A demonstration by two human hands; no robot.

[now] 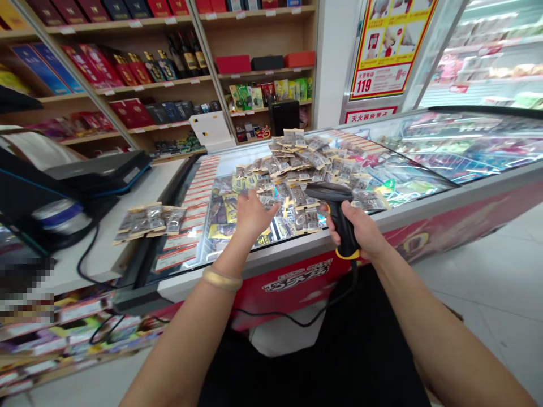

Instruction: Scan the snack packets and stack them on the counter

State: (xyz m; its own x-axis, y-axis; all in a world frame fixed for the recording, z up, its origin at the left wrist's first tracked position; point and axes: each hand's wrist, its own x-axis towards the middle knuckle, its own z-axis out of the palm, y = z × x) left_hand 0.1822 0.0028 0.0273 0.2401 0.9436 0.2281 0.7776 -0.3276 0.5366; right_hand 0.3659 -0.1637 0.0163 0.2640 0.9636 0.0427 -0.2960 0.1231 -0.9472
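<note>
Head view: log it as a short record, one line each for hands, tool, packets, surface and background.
Left hand: thumb spread from the fingers, over the packets; contact unclear
Left wrist: gold-coloured bracelet
Right hand: gripping the barcode scanner by its handle
Scanner: black with yellow trim, cable hanging below
Large packet pile: heaped on the glass-topped case
Small packet pile: to the left, by the counter's edge
Background: stocked wooden shelves, red-and-yellow poster

Wooden shelves (271, 37), white wall (333, 62), tiled floor (504, 282)
</note>
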